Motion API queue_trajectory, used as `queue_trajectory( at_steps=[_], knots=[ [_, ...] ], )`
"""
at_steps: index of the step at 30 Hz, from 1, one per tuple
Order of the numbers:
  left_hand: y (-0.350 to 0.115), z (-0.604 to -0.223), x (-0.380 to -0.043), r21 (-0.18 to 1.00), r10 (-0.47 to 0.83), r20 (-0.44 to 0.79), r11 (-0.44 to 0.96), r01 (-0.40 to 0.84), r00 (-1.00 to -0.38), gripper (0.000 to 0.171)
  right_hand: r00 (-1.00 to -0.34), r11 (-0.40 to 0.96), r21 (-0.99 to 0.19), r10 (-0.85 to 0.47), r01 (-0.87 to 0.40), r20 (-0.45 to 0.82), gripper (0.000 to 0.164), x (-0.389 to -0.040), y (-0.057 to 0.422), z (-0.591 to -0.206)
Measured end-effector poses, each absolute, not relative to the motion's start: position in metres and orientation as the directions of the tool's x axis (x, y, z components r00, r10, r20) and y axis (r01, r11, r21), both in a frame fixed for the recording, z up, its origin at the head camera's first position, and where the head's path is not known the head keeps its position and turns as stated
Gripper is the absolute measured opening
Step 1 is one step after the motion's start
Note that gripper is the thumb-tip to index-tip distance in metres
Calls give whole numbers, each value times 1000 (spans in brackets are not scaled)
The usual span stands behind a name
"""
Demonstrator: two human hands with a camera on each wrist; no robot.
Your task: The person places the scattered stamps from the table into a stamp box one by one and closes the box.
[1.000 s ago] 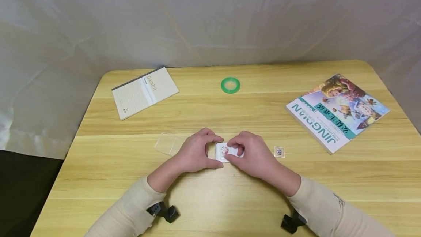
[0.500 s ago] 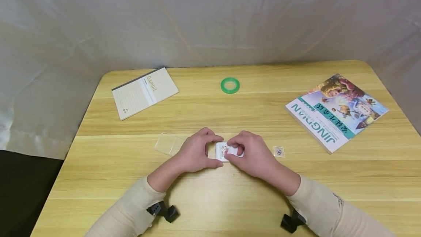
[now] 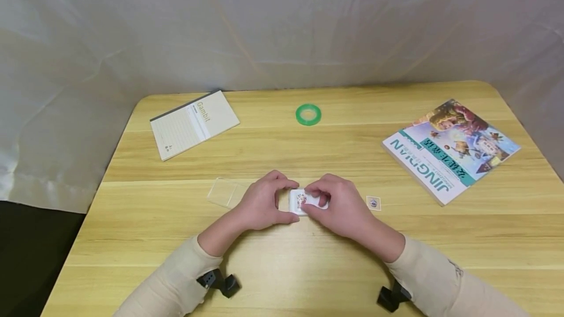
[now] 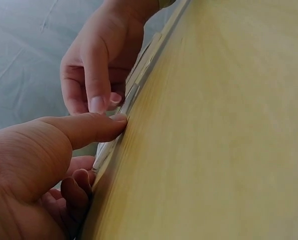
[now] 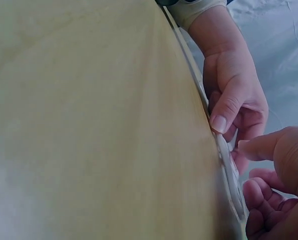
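Note:
A small flat white case (image 3: 314, 201) with rounded corners lies between the hands in the head view. My left hand (image 3: 263, 203) holds its left end, thumb at the near edge and fingertips at the far edge. On the case's top face is a small red-and-white cartoon sticker (image 3: 301, 200). My right hand (image 3: 341, 204) is over the case, thumb and forefinger pinching at the sticker's right side, the other fingers curled in. In the left wrist view the right thumb (image 4: 97, 102) points down at the case, seen edge-on.
A clear plastic cover (image 3: 224, 192) lies left of the left hand. A small square picture sticker (image 3: 373, 203) is right of the right hand. Farther back are a notebook (image 3: 194, 124), a roll of green tape (image 3: 308, 114) and a thick storybook (image 3: 454, 150).
Both hands stay nearly in place over the case. The right hand and the case's right end have shifted very slightly to the right.

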State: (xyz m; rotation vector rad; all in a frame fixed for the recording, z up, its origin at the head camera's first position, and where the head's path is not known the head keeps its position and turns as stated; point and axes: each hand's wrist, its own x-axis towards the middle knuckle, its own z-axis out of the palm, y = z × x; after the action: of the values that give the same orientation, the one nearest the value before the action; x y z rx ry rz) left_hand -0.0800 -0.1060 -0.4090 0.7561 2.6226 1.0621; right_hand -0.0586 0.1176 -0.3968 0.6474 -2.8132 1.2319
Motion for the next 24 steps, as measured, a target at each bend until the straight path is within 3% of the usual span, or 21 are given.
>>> queue_trajectory(
  at_steps=[24],
  knots=[
    [-102, -410, -80, 701, 492, 13, 616, 359, -870, 64, -964, 683, -681, -190, -265, 185, 36, -41, 197, -389]
  ],
)
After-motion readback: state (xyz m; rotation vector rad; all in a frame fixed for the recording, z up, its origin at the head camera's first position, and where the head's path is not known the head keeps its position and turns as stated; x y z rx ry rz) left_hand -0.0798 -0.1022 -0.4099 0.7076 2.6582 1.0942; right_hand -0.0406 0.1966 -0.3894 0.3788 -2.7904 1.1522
